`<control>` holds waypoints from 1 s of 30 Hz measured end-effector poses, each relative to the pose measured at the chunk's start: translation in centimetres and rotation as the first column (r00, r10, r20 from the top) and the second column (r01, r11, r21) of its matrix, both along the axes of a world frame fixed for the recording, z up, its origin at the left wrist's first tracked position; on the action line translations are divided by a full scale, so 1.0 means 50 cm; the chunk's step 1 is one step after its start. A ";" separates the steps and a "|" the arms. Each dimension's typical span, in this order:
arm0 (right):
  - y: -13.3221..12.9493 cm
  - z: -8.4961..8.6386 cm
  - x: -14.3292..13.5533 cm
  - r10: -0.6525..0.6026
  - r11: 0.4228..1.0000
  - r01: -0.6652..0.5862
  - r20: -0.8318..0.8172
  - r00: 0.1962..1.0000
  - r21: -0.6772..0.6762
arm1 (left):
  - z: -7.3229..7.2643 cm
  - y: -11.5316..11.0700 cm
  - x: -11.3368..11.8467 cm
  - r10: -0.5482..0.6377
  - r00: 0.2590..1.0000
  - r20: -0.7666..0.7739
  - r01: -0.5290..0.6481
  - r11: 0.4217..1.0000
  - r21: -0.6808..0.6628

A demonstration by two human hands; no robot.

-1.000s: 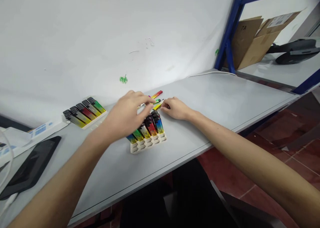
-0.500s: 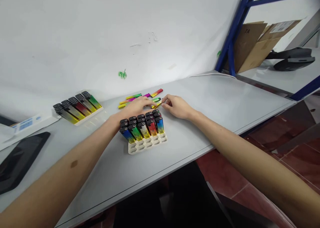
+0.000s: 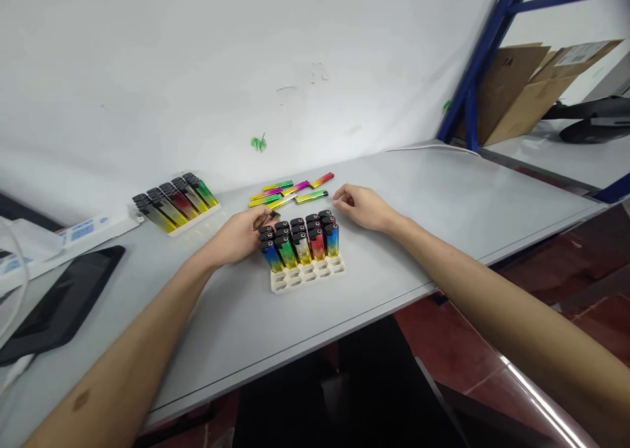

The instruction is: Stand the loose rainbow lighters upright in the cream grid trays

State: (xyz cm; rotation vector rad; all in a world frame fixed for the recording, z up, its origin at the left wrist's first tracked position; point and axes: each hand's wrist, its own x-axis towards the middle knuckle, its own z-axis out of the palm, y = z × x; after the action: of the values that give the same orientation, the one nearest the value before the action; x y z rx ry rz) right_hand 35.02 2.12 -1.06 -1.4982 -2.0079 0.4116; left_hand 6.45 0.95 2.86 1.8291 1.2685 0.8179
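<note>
A white holder (image 3: 309,278) with rows of colourful black-topped lighters (image 3: 301,246) stands mid-table, its front slots bare. At its left rear corner is my left hand (image 3: 241,235), fingers curled around a lighter whose dark top (image 3: 274,214) shows. My right hand (image 3: 361,205) rests on the table right of the loose lighters, thumb and fingers bent close together; whatever they may hold is hidden. Several loose lighters (image 3: 312,197) lie flat behind the holder, coloured green, pink, red and yellow.
A second filled holder (image 3: 197,220) stands at the back left by the wall. A black phone (image 3: 63,304) and a white power strip (image 3: 93,229) lie left. Blue frame posts (image 3: 471,117) and a cardboard box (image 3: 526,103) are at the right.
My left hand has drawn back from the loose lighters to the holder's left rear, now with a lighter. My right hand stays beside the pile. The view has shifted left.
</note>
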 end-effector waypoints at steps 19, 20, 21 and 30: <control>0.003 -0.006 0.002 -0.017 1.000 0.015 0.065 0.998 0.018 | -0.012 -0.001 0.023 0.346 0.784 0.516 -0.194 0.925 -0.326; 0.003 -0.006 0.002 -0.015 1.000 0.015 0.063 0.998 0.015 | -0.010 -0.002 0.024 0.343 0.778 0.527 -0.195 0.928 -0.317; 0.002 -0.005 0.001 -0.015 1.000 0.015 0.062 0.998 0.012 | -0.009 -0.003 0.024 0.339 0.773 0.536 -0.194 0.931 -0.309; 0.003 -0.007 0.001 -0.008 1.000 0.007 0.061 0.998 0.026 | -0.018 -0.004 0.021 0.349 0.795 0.496 -0.230 0.930 -0.285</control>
State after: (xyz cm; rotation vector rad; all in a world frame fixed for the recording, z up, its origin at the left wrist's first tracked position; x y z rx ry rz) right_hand 35.08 2.26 -1.41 -1.5193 -2.0468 0.3392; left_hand 7.52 0.76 1.97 1.1213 1.2114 1.2156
